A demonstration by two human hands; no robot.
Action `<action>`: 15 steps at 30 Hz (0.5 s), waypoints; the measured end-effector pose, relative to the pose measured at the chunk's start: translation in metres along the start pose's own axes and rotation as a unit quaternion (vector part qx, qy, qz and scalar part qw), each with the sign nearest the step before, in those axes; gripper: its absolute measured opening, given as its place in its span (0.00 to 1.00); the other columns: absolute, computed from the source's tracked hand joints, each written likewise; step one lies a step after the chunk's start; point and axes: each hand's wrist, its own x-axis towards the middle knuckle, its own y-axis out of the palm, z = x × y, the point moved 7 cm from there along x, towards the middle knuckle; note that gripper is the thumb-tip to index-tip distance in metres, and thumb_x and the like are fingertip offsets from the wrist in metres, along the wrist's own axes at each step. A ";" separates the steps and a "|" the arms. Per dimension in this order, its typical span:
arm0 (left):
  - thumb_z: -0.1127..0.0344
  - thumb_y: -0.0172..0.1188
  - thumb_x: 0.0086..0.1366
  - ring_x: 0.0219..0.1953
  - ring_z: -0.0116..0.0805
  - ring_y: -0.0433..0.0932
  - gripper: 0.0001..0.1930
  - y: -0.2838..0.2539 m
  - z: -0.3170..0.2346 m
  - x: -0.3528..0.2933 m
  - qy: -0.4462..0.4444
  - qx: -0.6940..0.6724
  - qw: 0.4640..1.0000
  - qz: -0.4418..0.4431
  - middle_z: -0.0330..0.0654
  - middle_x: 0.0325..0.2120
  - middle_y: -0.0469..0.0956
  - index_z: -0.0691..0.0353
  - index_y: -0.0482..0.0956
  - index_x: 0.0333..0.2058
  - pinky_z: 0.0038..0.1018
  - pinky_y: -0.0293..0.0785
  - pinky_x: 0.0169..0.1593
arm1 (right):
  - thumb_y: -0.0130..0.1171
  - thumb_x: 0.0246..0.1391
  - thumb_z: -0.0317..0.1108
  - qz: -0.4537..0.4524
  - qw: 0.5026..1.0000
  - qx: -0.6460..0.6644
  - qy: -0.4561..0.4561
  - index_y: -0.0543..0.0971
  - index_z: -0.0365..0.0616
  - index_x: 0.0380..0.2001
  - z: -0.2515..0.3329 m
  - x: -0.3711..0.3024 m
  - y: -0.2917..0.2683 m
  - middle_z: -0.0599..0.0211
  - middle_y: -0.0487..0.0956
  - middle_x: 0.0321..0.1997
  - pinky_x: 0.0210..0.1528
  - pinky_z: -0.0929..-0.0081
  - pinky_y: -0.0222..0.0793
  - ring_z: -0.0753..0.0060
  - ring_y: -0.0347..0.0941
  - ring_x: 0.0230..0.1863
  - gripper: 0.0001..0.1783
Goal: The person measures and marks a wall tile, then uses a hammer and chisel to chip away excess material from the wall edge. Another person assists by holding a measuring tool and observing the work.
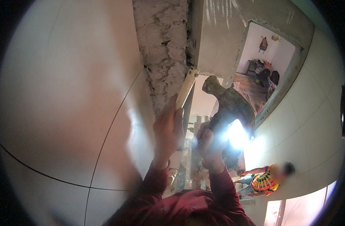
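Note:
My left hand [168,130] is closed around a pale narrow strip [187,89] with a small round stud near its upper end. That end meets the dark gap along the edge of a rough, chipped band of masonry [163,49]. My right hand [209,145] is closed, thumb on top, on a dark, worn tool shaped like a hammer [233,100]. Its blunt knobbed end points up and left, and its other side curves down to the right. Glare from a bright light [237,133] hides part of the tool and its grip.
Large pale tiles [67,94] cover the left wall. A framed opening [268,49] at upper right shows a room with bags and piled items. A person in a colourful patterned shirt [265,179] stands at lower right. Planks or rails [187,165] are below my hands.

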 end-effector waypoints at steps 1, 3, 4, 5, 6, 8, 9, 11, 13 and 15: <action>0.68 0.52 0.67 0.42 0.50 0.81 0.20 0.000 -0.001 0.000 0.000 0.007 1.000 -0.004 0.56 0.42 0.78 0.63 0.69 0.57 0.37 0.78 0.41 | 0.50 0.59 0.33 0.001 1.000 0.004 0.000 0.58 0.19 0.49 0.001 0.001 0.002 0.60 0.76 0.24 0.23 0.79 0.69 0.75 0.73 0.21 0.25; 0.69 0.52 0.67 0.42 0.50 0.81 0.20 -0.003 -0.004 0.001 0.007 0.028 0.999 -0.013 0.56 0.42 0.78 0.62 0.70 0.57 0.37 0.78 0.40 | 0.50 0.59 0.33 -0.007 0.999 0.012 -0.031 0.59 0.21 0.47 0.002 0.000 0.004 0.61 0.76 0.24 0.22 0.80 0.68 0.76 0.72 0.20 0.23; 0.69 0.52 0.67 0.41 0.50 0.81 0.19 -0.002 -0.005 0.000 0.016 0.038 0.999 -0.018 0.56 0.43 0.78 0.62 0.70 0.57 0.37 0.78 0.39 | 0.50 0.59 0.33 -0.015 0.998 0.015 -0.053 0.60 0.22 0.46 0.003 0.001 0.003 0.61 0.76 0.24 0.22 0.81 0.68 0.77 0.72 0.20 0.22; 0.68 0.53 0.67 0.41 0.50 0.81 0.19 -0.002 -0.007 0.000 0.024 0.049 0.998 -0.022 0.56 0.43 0.78 0.62 0.70 0.56 0.37 0.78 0.38 | 0.50 0.59 0.33 -0.030 0.995 0.026 -0.089 0.62 0.24 0.44 0.007 0.002 0.001 0.62 0.76 0.24 0.23 0.81 0.68 0.78 0.71 0.21 0.19; 0.69 0.53 0.67 0.40 0.50 0.81 0.19 -0.001 -0.007 0.001 0.026 0.057 0.998 -0.023 0.55 0.42 0.78 0.62 0.71 0.56 0.38 0.78 0.38 | 0.50 0.60 0.33 -0.031 0.993 0.005 -0.115 0.64 0.27 0.42 0.009 0.004 0.001 0.62 0.76 0.25 0.24 0.82 0.67 0.78 0.71 0.22 0.17; 0.69 0.53 0.66 0.38 0.50 0.81 0.19 -0.002 -0.007 -0.001 0.027 0.072 0.997 -0.019 0.54 0.40 0.79 0.60 0.71 0.56 0.39 0.77 0.36 | 0.50 0.60 0.33 -0.018 0.986 -0.073 -0.152 0.68 0.32 0.37 0.007 0.005 0.003 0.63 0.76 0.26 0.27 0.83 0.66 0.79 0.71 0.24 0.12; 0.69 0.54 0.66 0.36 0.50 0.81 0.19 -0.002 -0.007 -0.002 0.024 0.069 0.997 -0.018 0.53 0.38 0.80 0.60 0.71 0.56 0.39 0.77 0.36 | 0.50 0.60 0.33 -0.004 0.978 -0.129 -0.165 0.70 0.35 0.34 0.002 0.006 0.006 0.64 0.76 0.26 0.28 0.83 0.66 0.80 0.70 0.26 0.10; 0.69 0.55 0.65 0.33 0.50 0.81 0.19 -0.004 -0.009 -0.001 0.025 0.070 0.997 -0.015 0.51 0.34 0.80 0.59 0.72 0.56 0.40 0.77 0.34 | 0.49 0.61 0.34 0.027 0.993 0.082 0.075 0.71 0.38 0.32 -0.035 0.005 0.030 0.67 0.74 0.25 0.26 0.82 0.63 0.79 0.68 0.25 0.09; 0.68 0.54 0.66 0.30 0.48 0.80 0.18 -0.008 -0.008 0.001 0.045 0.094 0.994 -0.039 0.51 0.30 0.80 0.61 0.72 0.55 0.37 0.76 0.33 | 0.49 0.61 0.34 -0.036 0.989 0.108 0.094 0.71 0.39 0.31 -0.022 0.014 0.024 0.69 0.72 0.23 0.26 0.81 0.63 0.79 0.66 0.24 0.09; 0.68 0.52 0.68 0.30 0.45 0.80 0.17 -0.010 -0.002 -0.001 0.013 0.112 0.994 -0.014 0.54 0.31 0.79 0.66 0.73 0.54 0.34 0.74 0.34 | 0.50 0.61 0.35 -0.046 0.979 0.177 0.090 0.71 0.38 0.34 -0.015 0.010 0.023 0.68 0.72 0.22 0.26 0.80 0.63 0.78 0.66 0.24 0.10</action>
